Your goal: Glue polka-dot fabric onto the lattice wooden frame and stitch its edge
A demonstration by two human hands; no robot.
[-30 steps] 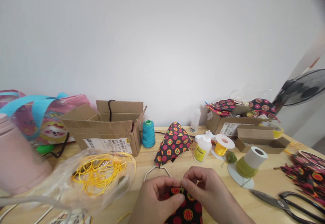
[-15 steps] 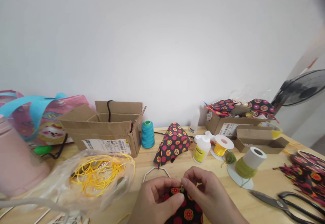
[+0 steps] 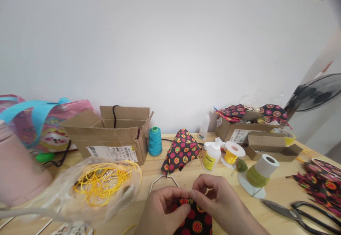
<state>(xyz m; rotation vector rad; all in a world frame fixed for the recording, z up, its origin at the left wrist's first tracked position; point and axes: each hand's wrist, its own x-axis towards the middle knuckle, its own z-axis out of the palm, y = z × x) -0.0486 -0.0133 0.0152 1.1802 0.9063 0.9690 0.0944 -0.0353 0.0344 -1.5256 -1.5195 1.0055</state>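
- Head view: at ten o'clock from the hands, a clear bag of yellow string point(image 3: 106, 185) sits on the counter point(image 3: 282, 189), the same as a second ago.
- At eleven o'clock, a blue thread cone point(image 3: 155, 142) stands upright and has not moved.
- Left hand point(image 3: 160, 206): it pinches the cloth. Its thumb has slid back a tiny bit to the left, the main change I can see.
- Dark flowery cloth point(image 3: 197, 226): it is at six o'clock in the view, between the hands. A pale bit by the thumb is too small to tell.
- Right hand point(image 3: 220, 199): it pinches the cloth's top, just beside the left fingertips, and has hardly moved. So the work seems to stay on one little spot.
- At two o'clock, a green thread spool point(image 3: 257, 176) stands; at three o'clock, black scissors point(image 3: 290, 213) lie. Neither has moved.
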